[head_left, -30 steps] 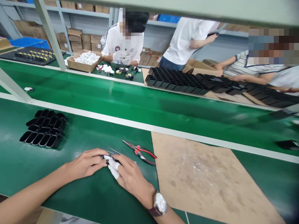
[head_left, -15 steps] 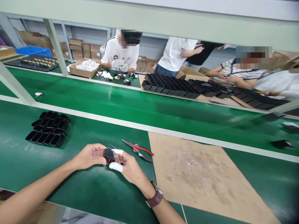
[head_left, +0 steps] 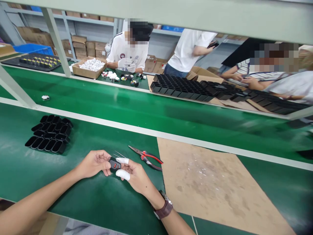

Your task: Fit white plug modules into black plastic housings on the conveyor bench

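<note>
- The black case (head_left: 114, 165) sits between both hands, over the surface (head_left: 93, 202); it could slip if either pinch loosens or the smooth covers (head_left: 123, 175) slide on it.
- Left hand (head_left: 96, 163): fingers closed narrowly on the case's left end. Right hand (head_left: 138, 178): fingers hold its right end.
- The thin rods (head_left: 119, 154) lie just behind the case; a careless knuckle could knock them and make them roll.
- The pliers (head_left: 146, 157) rest near the right hand; a wide swing of it could push them.
- Counted: one held case, one pair of pliers, two rods, one cardboard sheet (head_left: 207, 182), two covers, one watch (head_left: 165, 207).
- Shells (head_left: 50, 135): five in the front row, roughly seventeen altogether; overlap prevents an exact count.
</note>
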### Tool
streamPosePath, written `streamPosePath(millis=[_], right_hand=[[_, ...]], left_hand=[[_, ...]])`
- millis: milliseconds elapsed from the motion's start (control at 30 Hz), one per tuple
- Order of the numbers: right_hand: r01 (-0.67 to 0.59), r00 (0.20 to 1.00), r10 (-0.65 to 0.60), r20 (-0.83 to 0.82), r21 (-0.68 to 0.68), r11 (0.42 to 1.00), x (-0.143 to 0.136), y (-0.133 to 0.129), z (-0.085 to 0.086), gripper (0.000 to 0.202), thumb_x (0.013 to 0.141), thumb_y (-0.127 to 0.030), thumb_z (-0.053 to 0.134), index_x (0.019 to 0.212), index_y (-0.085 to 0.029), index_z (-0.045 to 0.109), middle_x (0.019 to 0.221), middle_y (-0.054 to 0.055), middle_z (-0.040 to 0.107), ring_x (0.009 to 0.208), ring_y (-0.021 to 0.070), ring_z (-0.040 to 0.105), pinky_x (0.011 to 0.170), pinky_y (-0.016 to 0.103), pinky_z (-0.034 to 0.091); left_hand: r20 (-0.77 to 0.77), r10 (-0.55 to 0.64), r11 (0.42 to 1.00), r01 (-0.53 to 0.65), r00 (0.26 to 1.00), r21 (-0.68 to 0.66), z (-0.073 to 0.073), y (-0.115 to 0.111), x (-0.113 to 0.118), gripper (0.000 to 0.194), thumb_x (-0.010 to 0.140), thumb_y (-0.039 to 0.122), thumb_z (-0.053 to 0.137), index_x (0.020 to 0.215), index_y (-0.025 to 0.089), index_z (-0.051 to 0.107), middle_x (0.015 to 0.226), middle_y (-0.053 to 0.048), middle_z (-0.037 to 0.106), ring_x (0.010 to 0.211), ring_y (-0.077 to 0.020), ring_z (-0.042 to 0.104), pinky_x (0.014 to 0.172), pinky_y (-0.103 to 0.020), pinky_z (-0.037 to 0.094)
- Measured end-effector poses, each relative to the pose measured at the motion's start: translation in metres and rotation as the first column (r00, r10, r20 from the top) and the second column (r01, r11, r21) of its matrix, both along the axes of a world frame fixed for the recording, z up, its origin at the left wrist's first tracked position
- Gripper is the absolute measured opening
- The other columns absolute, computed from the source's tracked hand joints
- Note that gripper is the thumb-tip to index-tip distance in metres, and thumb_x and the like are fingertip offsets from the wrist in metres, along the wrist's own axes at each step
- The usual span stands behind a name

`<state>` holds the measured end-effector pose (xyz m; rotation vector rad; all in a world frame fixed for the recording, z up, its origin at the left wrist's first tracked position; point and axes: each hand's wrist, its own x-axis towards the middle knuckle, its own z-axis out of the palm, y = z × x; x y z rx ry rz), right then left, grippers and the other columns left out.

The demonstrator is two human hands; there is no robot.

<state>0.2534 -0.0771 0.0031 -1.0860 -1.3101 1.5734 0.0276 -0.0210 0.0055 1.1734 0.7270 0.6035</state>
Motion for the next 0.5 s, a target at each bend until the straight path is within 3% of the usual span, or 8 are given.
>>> streamPosePath(millis=[167,300,400,500], right_hand=[[0.007,0.997,-0.009,0.083,0.022,1.0,0.001,-0.001,0.003,0.057,0.084,-0.061,0.082,0.121,-0.02,0.07,0.08,-0.002,0.064,0.065,0.0124,0.055,0.064,0.029,0.052],[-0.007,0.958,-0.066,0.279,0.253,0.967,0.004,-0.001,0.003,0.055,0.091,-0.059,0.077,0.128,-0.02,0.067,0.083,-0.001,0.065,0.068,0.0137,0.056,0.064,0.028,0.053],[-0.043,0.869,-0.235,0.436,0.54,0.841,0.014,0.0,0.0,0.053,0.098,-0.051,0.069,0.141,-0.023,0.059,0.097,0.004,0.07,0.075,0.0166,0.063,0.069,0.03,0.057],[-0.157,0.679,-0.518,0.52,0.793,0.589,0.032,0.006,-0.011,0.039,0.104,-0.033,0.057,0.141,-0.022,0.059,0.115,0.011,0.071,0.098,0.0243,0.071,0.085,0.037,0.06]], left_hand=[[-0.011,-0.001,1.0,0.001,1.0,0.026,0.005,-0.002,0.001,0.059,0.084,0.062,0.084,0.1,0.008,0.067,0.072,-0.011,0.078,0.061,-0.02,0.076,0.06,-0.029,0.064],[0.003,0.007,1.0,-0.007,1.0,0.03,0.006,0.004,0.002,0.054,0.089,0.06,0.08,0.104,0.01,0.07,0.083,-0.009,0.078,0.067,-0.0194,0.076,0.063,-0.03,0.063],[-0.023,0.165,0.977,-0.16,0.986,0.138,0.002,0.009,0.004,0.045,0.087,0.054,0.085,0.097,0.013,0.071,0.08,-0.004,0.074,0.065,-0.0143,0.071,0.061,-0.024,0.059],[-0.02,0.345,0.881,-0.316,0.938,0.353,-0.006,0.015,0.004,0.043,0.089,0.056,0.081,0.095,0.014,0.071,0.082,-0.006,0.074,0.068,-0.016,0.071,0.063,-0.026,0.059]])
